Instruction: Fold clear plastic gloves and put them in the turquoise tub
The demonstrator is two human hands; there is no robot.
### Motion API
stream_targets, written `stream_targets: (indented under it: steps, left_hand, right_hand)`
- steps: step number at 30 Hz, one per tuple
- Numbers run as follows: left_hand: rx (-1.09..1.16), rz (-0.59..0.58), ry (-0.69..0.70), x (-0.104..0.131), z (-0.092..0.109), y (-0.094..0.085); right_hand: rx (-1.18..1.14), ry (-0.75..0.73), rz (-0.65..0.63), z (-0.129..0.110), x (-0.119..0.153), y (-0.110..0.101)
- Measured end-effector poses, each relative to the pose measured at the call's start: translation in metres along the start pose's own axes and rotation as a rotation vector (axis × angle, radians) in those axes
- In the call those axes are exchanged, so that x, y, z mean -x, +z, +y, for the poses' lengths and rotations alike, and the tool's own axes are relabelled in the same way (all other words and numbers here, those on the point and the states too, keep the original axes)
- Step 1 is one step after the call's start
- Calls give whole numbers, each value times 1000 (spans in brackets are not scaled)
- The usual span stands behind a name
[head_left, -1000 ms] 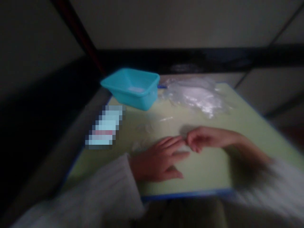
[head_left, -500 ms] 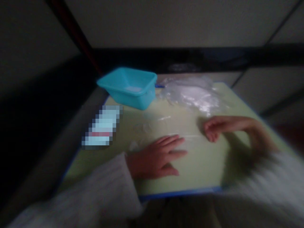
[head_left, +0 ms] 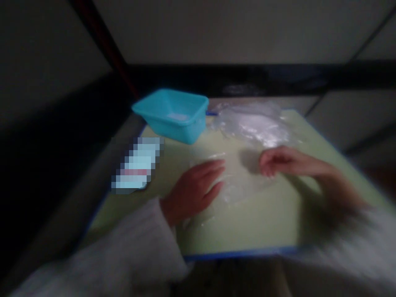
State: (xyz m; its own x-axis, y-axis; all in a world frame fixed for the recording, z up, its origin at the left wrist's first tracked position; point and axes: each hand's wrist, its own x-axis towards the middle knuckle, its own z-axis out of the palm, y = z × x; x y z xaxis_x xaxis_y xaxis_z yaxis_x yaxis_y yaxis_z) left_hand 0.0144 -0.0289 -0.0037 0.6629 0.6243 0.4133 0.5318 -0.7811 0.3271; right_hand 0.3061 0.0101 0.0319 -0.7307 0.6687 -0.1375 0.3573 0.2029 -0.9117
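A thin, clear plastic bag (head_left: pixel 241 187) lies on the yellow tabletop, its outline faint. My left hand (head_left: pixel 198 187) rests over its left part, palm down, with the fingers stretched out. Another bit of clear plastic (head_left: pixel 208 216) shows just below that hand; its shape is too blurred to make out. Near the bag's upper right side, my right hand (head_left: pixel 276 161) is curled, fingertips pointing down. What those fingers hold, if anything, is hidden. Behind the right hand sits a crumpled heap of clear plastic bags (head_left: pixel 256 123).
A turquoise plastic basket (head_left: pixel 192 128) stands at the back left with something whitish inside. Left of the hands lies a pixelated phone-like object (head_left: pixel 137 165). The yellow table (head_left: pixel 256 231) has a blue edge, and a dark-banded wall rises behind it.
My left hand has drawn up and slightly left, its fingers closer together. My right hand has shifted a little left, still curled. More of the clear bag shows between them.
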Motion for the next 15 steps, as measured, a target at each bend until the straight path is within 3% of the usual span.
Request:
stream_targets:
  steps: [2,4,10,15]
  left_hand:
    - [23,42,-87,0,0,2]
    - [59,-9,-100,1,5,6]
    - [137,-325,82,3,23,11]
    - [157,-425,130,4,20,11]
  right_hand:
    - [-65,-19,-12,-3,-7,11]
    - [-129,-10,-66,-4,-13,21]
    - [-236,-14,-160,-1,-22,35]
    - [-272,47,-226,6,-23,35]
